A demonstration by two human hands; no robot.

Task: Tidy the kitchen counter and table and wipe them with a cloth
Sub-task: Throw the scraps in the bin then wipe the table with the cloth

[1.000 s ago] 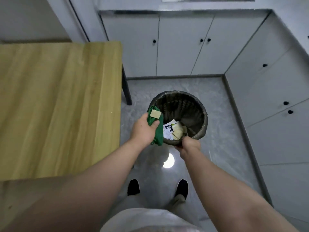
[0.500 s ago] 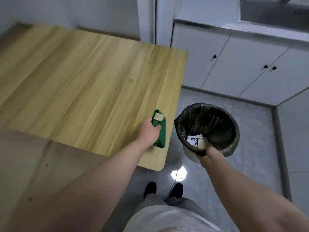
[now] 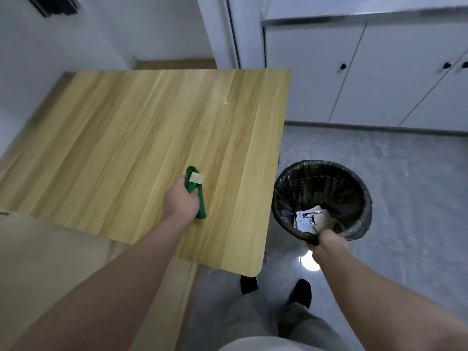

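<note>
The left hand (image 3: 181,200) is closed around a bunched green cloth (image 3: 201,210), seen from the back, so the fingers are mostly hidden under the knuckles and the fabric. A pale square label (image 3: 197,178) sticks up from the top of the bundle, and a loose end hangs out below the hand. The cloth is over the wooden counter (image 3: 121,138), towards its near right corner; whether the fabric actually touches the wood cannot be told from this angle.

The right hand (image 3: 329,245) grips the near rim of a round bin (image 3: 354,183) lined with a black bag. Its fingertips are out of sight over the rim. The bin sits just beside the counter's right edge, and it is unclear whether it rests on the grey floor (image 3: 410,168) or is lifted off it. Crumpled paper and wrappers (image 3: 312,219) lie at the bottom, their print too small to read.

A small pale mark (image 3: 225,103) shows on the far part of the counter. White cabinets (image 3: 379,77) are cut off at the top and right, and one dark shoe (image 3: 301,292) shows fully while the other is half hidden under the counter's corner.
</note>
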